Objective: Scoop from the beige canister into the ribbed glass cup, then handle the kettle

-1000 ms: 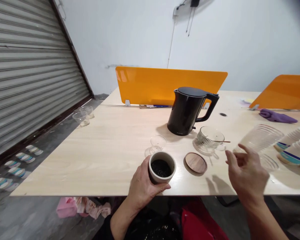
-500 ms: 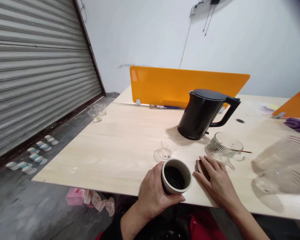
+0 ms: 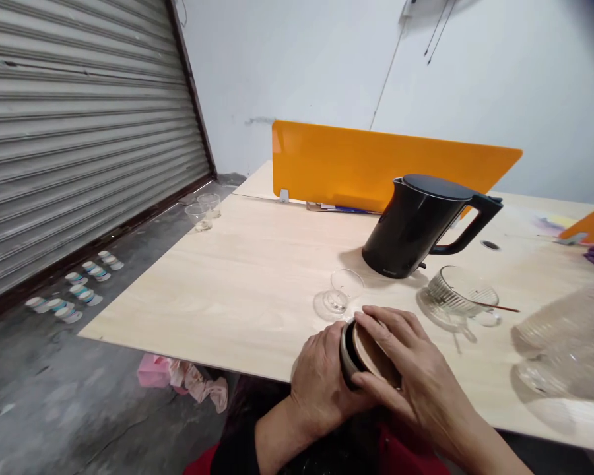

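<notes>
Left hand (image 3: 321, 382) wrapped around the side of a small grey cup (image 3: 347, 353) at the near edge of the pale wooden table (image 3: 242, 290), fingers curled and grasping the cup wall. Right hand (image 3: 410, 382) laid over the top of the same cup, fingers spread and pressing a round wooden lid (image 3: 369, 349) flat onto the rim; lid gripped between fingertips and palm, mostly covered by the hand. Cup contents hidden beneath the lid. Cup position: front centre of the table, just beside the edge, directly before the body. Small clear glass (image 3: 344, 290) standing just beyond the cup, apart from both hands. Black electric kettle (image 3: 416, 224) upright farther back, lid closed, handle turned to the right. Ribbed glass bowl (image 3: 462, 293) to the right of the kettle, with a thin stick (image 3: 499, 307) resting at its rim. Large ribbed clear containers (image 3: 569, 343) at the right edge. Orange divider panel (image 3: 376, 165) standing along the far side. Two clear cups (image 3: 202, 210) at the far left corner. Roller shutter (image 3: 74, 132) on the left; small cups (image 3: 74, 290) in rows on the floor below it.
</notes>
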Demonstrator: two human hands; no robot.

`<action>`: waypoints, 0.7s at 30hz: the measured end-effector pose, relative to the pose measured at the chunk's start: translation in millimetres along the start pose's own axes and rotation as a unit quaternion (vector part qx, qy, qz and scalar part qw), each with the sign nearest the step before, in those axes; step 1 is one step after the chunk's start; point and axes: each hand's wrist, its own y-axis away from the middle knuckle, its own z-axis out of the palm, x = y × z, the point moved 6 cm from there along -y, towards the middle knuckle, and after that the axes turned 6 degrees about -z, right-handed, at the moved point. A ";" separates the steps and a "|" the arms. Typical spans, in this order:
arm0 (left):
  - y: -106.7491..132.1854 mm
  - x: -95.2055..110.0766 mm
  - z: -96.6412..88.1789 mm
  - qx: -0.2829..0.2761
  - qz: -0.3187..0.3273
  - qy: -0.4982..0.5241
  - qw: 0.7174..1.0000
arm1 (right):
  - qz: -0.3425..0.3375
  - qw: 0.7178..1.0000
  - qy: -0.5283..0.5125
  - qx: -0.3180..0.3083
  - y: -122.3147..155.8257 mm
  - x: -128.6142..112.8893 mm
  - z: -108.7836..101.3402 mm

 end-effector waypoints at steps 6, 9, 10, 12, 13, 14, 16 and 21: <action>-0.9 -0.9 -2.1 -0.009 0.017 -0.012 1.000 | -0.028 0.996 0.063 -0.054 -3.8 -5.0 19.7; -0.3 -1.2 -4.5 -0.013 0.036 0.002 0.999 | -0.033 0.996 0.053 -0.062 -2.9 -5.4 22.6; -0.2 -1.8 -4.1 -0.018 0.037 0.005 0.999 | -0.029 0.997 0.048 -0.060 -2.9 -5.1 22.7; -0.2 -3.2 -2.2 -0.025 0.033 0.008 0.999 | -0.015 0.998 0.036 -0.055 -3.1 -4.2 23.0; -0.3 -3.9 -0.9 -0.026 0.028 0.008 0.999 | -0.010 0.998 0.028 -0.053 -3.1 -3.7 23.5; -0.4 -4.8 0.5 -0.027 0.023 0.007 0.999 | -0.005 0.999 0.020 -0.050 -3.1 -2.9 24.2; -0.4 -6.4 2.2 -0.027 0.014 0.008 0.999 | -0.002 0.999 0.003 -0.040 -2.0 -0.3 24.5; -1.7 -11.7 -12.1 -0.050 0.012 0.057 0.997 | 0.004 1.000 -0.012 0.018 1.6 17.9 1.4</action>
